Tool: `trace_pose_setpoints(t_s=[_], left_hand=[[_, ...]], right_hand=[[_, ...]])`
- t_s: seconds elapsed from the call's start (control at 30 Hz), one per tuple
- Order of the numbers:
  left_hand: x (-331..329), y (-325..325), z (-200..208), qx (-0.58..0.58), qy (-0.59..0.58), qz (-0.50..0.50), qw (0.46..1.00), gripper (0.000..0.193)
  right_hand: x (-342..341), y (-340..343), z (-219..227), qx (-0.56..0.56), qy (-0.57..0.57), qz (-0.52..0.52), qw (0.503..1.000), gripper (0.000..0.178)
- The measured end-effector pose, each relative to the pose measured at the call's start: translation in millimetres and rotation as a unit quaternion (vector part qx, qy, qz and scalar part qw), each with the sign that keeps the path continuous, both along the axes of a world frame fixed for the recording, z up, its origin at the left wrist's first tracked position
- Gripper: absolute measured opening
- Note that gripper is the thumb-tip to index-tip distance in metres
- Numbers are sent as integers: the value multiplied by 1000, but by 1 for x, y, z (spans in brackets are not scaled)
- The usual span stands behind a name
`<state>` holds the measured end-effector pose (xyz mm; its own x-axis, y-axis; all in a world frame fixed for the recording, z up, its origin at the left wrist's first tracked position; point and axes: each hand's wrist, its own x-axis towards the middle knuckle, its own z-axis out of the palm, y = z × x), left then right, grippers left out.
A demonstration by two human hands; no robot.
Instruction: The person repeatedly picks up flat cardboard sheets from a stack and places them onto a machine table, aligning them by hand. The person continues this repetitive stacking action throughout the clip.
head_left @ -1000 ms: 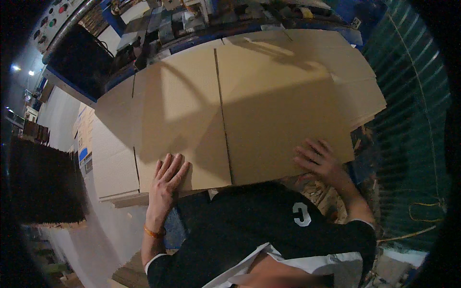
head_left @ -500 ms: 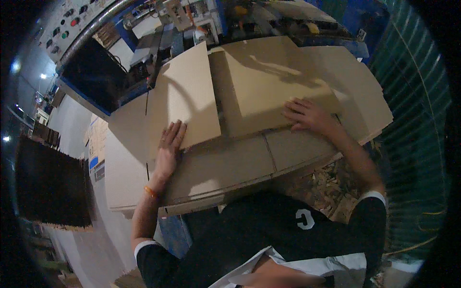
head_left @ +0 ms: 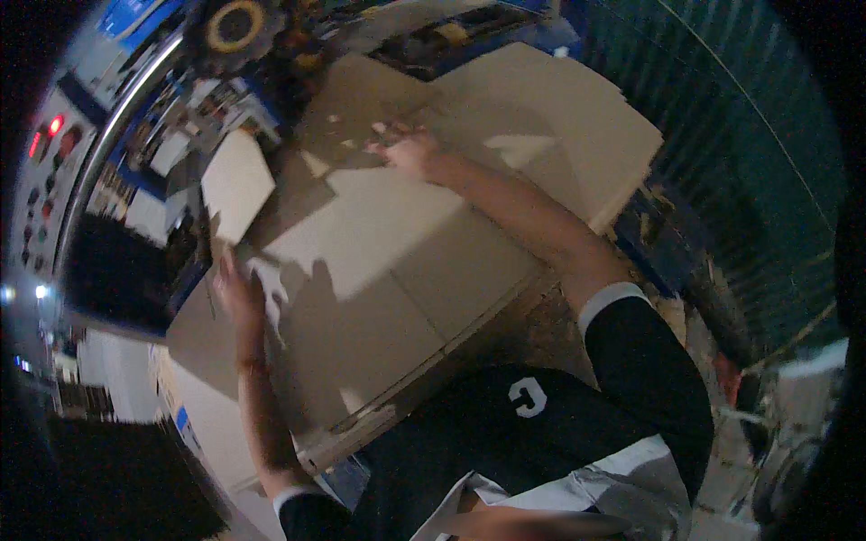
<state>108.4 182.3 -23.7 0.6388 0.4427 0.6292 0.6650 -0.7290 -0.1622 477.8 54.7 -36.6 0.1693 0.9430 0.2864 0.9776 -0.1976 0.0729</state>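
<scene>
A stack of flat brown cardboard sheets (head_left: 352, 298) with crease lines lies in front of me. At the left, my left hand (head_left: 241, 288) is at the near corner of a pale cardboard panel (head_left: 237, 185). That panel reaches up beside the machine. Motion smears the left fingers, so I cannot make out whether they grip it. My right hand (head_left: 410, 153) is stretched across to the far middle of the stack, fingers somewhat apart, over a darker brown cardboard area (head_left: 361, 95). Nothing shows in its fingers.
A blue machine with a metal rail (head_left: 135, 99) and a control panel (head_left: 50, 194) with a lit red light stands at the left. A dark gear-like wheel (head_left: 236, 25) is at the far left. Green corrugated sheeting (head_left: 722, 153) runs along the right. A dark stack (head_left: 126, 478) sits lower left.
My view has turned. My left hand and the pale panel have gone forward and left to the machine. My right hand has moved left and farther away over the cardboard.
</scene>
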Motion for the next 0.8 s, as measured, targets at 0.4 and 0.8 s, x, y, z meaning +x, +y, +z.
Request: trace_pose_setpoints(t_s=[0.4, 0.8], left_hand=[[-268, -156, -83, -71, -125, 681, 718, 55], [-290, -156, -59, -107, -787, 169, 584, 46]], right_hand=[[81, -272, -40, 254, 202, -458, 828, 77], [137, -267, -22, 733, 497, -154, 438, 31]])
